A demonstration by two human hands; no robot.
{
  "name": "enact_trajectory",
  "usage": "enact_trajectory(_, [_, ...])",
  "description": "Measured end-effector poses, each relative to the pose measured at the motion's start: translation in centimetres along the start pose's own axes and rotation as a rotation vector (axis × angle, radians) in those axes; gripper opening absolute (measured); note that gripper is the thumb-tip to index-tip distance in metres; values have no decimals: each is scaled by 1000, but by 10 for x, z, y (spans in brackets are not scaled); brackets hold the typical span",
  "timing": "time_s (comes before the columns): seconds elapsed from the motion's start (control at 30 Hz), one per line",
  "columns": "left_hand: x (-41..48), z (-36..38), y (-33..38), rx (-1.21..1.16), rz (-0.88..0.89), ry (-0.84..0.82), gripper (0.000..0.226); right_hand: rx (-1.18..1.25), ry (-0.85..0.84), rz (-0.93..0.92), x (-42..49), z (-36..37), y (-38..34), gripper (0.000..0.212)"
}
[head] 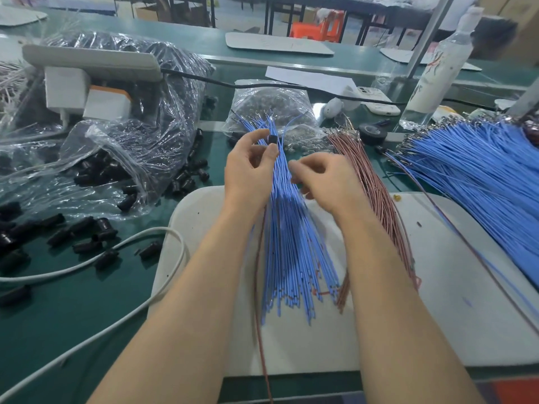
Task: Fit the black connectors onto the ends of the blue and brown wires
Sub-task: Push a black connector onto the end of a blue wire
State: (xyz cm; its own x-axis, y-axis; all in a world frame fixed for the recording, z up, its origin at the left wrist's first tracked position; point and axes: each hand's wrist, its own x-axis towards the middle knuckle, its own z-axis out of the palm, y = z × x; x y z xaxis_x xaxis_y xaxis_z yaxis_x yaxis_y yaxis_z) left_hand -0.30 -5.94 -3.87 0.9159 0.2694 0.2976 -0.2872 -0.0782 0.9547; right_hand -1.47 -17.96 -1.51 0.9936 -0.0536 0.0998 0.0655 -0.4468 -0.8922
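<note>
Two hands hung above the far half of a white board (452, 287), whose left edge ran close beside the left forearm. The left hand (250, 164) pinched a single black connector (272, 139) between thumb and fingertips, raised over the fanned tips of the blue wires (291, 243). The right hand (323, 182) hovered just beside it with its fingers curled inward over the same bundle. Blur hid whether they held a wire.

The blue wires lay spread between the two forearms, their cut ends near the board's middle. The brown wires (376, 193) lay in a bundle just beyond the right wrist and passed under that forearm. One loose brown wire (259, 330) trailed from under the left wrist to the bottom edge of the view.

Bare board lay right of the right forearm, bounded by a large blue bundle (481, 170) crossing the board's far right corner. Left of the board, loose connectors (87, 231) were scattered on the green table (73, 316), spilling from a clear plastic bag (122, 147). A white cable (131, 290) looped round to the board's left edge.
</note>
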Motion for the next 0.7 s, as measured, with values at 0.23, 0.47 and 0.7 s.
enact_trajectory(0.23, [-5, 2, 1, 68, 50, -71, 25, -357, 367, 98, 10, -33, 25, 17])
enact_trajectory(0.47, [-5, 2, 0, 64, 72, -78, 24, -574, 145, -31, 26, 2, 13, 25])
enact_trajectory(0.7, [-4, 3, 1, 31, 63, -67, 25, -848, 150, 76, 32, 22, 10, 35])
